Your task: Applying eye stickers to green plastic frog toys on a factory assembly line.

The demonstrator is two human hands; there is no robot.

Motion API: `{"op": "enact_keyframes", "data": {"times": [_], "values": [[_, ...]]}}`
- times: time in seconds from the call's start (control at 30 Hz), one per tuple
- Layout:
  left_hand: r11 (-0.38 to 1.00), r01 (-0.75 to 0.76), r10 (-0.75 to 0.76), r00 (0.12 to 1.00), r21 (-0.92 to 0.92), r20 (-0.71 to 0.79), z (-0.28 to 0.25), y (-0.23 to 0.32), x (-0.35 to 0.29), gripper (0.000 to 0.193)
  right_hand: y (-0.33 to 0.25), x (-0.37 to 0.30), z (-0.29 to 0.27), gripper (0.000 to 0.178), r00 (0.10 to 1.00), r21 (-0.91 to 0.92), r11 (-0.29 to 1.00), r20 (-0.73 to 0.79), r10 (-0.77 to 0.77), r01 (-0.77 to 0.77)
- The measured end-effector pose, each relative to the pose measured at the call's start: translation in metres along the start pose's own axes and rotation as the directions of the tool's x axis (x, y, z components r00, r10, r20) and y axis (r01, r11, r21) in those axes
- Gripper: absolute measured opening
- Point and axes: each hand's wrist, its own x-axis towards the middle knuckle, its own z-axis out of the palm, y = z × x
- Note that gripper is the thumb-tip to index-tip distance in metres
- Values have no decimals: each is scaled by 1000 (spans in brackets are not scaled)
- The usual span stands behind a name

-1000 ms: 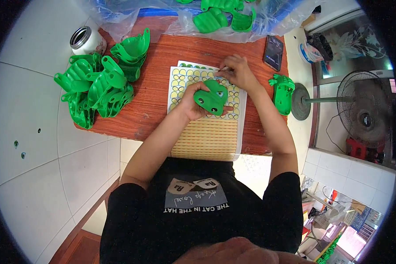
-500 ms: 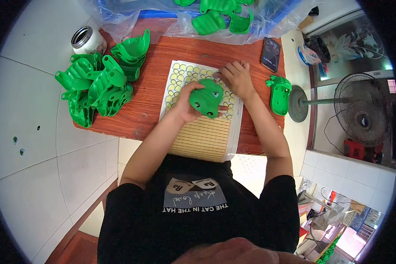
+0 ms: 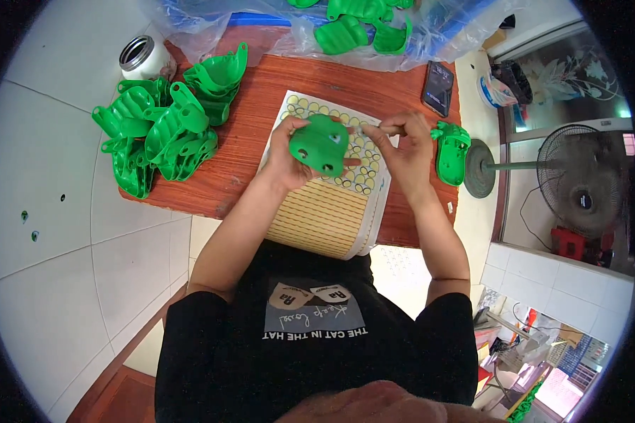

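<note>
Mid-frame, the left hand [image 3: 282, 156] is clasping the green animal head [image 3: 319, 144] over the sticker sheet [image 3: 360, 174], apparently keeping its face upward, while the right hand [image 3: 408, 146] is hovering nearby, its grip unclear to me.

Green piece [image 3: 319, 146] at centre looked smooth plastic, soft sheen; stack [image 3: 168, 127] at ten o'clock, glossy plastic. Sheet [image 3: 334, 202] looked papery, smooth. Worktop [image 3: 257, 79] showed wood grain, low shine. Film [image 3: 296, 44] at twelve o'clock was crinkled clear plastic.
</note>
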Motion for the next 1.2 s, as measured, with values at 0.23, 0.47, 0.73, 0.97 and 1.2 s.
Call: {"op": "enact_keyframes", "data": {"times": [0.23,0.47,0.73,0.97,1.2], "values": [[992,53,-40,993,117,-109,36,-26,-14,48,-27,5,-4,22,997,37,999,73,16,-19],[977,40,-15,993,210,-121,39,-31,-15,50,-27,-1,-2,21,997,40,999,71,15,-18],[974,48,-22,993,223,-118,38,-31,-17,51,-29,-5,-2,22,996,-10,1000,84,18,-17],[980,55,-40,996,190,-82,29,-34,-15,46,-30,-6,-4,23,997,-39,999,75,-10,12],[952,-106,105,994,286,16,16,-48,-26,44,-46,-10,-18,43,1000,-356,934,26,-11,19]]}}
